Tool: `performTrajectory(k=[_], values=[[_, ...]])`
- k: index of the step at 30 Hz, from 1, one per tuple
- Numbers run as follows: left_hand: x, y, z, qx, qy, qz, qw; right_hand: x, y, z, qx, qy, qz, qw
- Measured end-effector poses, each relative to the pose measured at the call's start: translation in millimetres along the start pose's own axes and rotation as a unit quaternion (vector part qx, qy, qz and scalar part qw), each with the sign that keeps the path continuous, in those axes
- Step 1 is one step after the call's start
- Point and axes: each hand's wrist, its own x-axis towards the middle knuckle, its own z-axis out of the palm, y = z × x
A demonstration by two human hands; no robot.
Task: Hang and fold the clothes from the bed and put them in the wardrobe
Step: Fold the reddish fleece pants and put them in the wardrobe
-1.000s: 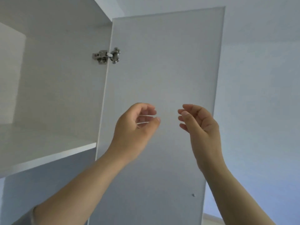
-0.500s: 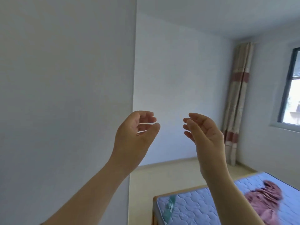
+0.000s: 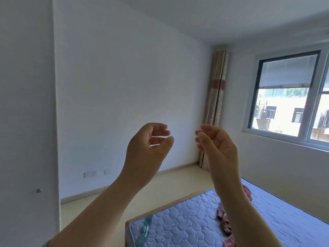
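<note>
Much of the pink clothing (image 3: 224, 223) is hidden behind the right forearm; perhaps one crumpled garment is shown. It is seen lying on the mattress (image 3: 178, 223), well below both raised hands. The left hand (image 3: 147, 148) and right hand (image 3: 217, 145) are held loosely curled, with nothing gripped. A white door (image 3: 26, 122) with a knob (image 3: 38, 190) is seen at the left, a window (image 3: 288, 97) and curtain (image 3: 216, 104) at the right.

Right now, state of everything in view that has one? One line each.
Left hand, raised, loosely curled, empty.
Right hand, raised, loosely curled, empty.
Pink garment, crumpled on the mattress, unfolded, partly hidden.
Mattress, bare.
Curtain, gathered in the corner.
Window blind, partly lowered.
</note>
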Motion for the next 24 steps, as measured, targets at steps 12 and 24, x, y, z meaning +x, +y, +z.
performTrajectory(k=[12, 24], values=[[79, -81, 98, 0.007, -0.011, -0.014, 1.0, 103, 102, -45, -0.029, -0.008, 0.017, 0.999], [175, -171, 100, -0.031, -0.043, -0.016, 0.998, 164, 182, 7, -0.067, 0.014, 0.003, 0.998]])
